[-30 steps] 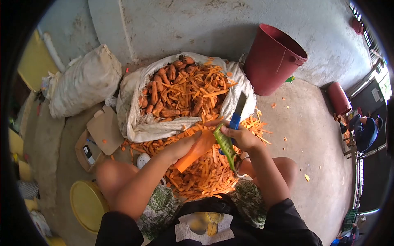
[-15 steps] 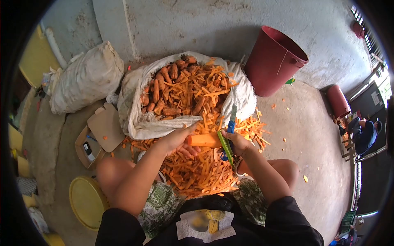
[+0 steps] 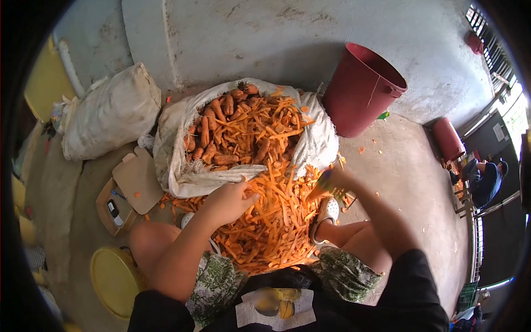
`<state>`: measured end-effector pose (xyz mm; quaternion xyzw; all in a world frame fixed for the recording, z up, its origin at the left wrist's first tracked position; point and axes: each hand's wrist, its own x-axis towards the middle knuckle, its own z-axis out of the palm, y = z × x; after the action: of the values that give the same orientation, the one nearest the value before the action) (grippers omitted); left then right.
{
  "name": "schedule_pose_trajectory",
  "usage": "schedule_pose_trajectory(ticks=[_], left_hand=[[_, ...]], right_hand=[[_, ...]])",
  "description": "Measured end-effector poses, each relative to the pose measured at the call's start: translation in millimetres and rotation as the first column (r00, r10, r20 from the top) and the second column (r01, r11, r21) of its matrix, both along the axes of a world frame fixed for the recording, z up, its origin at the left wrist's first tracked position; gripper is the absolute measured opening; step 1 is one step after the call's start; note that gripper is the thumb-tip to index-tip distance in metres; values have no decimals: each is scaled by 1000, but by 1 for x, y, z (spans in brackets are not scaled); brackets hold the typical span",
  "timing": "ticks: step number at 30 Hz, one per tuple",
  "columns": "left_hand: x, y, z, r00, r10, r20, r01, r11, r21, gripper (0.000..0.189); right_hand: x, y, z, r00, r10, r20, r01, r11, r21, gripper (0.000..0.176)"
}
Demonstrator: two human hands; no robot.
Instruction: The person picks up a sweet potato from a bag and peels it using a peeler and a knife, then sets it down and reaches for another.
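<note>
The right hand (image 3: 341, 180), right of the frame's center, is blurred, but its fingers look closed around a blue-and-green tool (image 3: 325, 178). An orange carrot piece (image 3: 317, 193) juts from the same grip. Its long axis appears to slant from upper right to lower left, pointing down at the peelings heap (image 3: 271, 235) in the lower middle; blur hides its exact ends.

The left hand (image 3: 233, 200) is the farther one: the carrot piece lies to the right of its fingers, well apart, across the peelings. Those fingers are loosely bent with nothing visible between them, just below the front edge of the white sack (image 3: 166, 152). The right hand is just above the white clog (image 3: 328, 210).
</note>
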<state>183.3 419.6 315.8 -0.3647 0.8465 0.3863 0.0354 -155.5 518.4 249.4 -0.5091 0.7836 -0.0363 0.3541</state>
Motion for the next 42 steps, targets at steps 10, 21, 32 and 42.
schedule_pose_trajectory(ticks=[10,21,32,42], left_hand=[[-2,-5,-15,989,-121,83,133,980,-147,45],[-2,-7,-41,948,-246,201,280,947,-158,43],[-30,-43,-163,874,-247,419,183,965,187,47],[-22,-83,-276,899,207,386,-335,892,303,30]], right_hand=[[-164,-39,269,350,-869,-349,-308,244,-919,31],[-14,-11,109,880,-414,232,441,532,-723,15],[3,-5,43,889,-441,124,445,768,-460,22],[-3,-17,15,950,-32,-311,-74,944,-323,21]])
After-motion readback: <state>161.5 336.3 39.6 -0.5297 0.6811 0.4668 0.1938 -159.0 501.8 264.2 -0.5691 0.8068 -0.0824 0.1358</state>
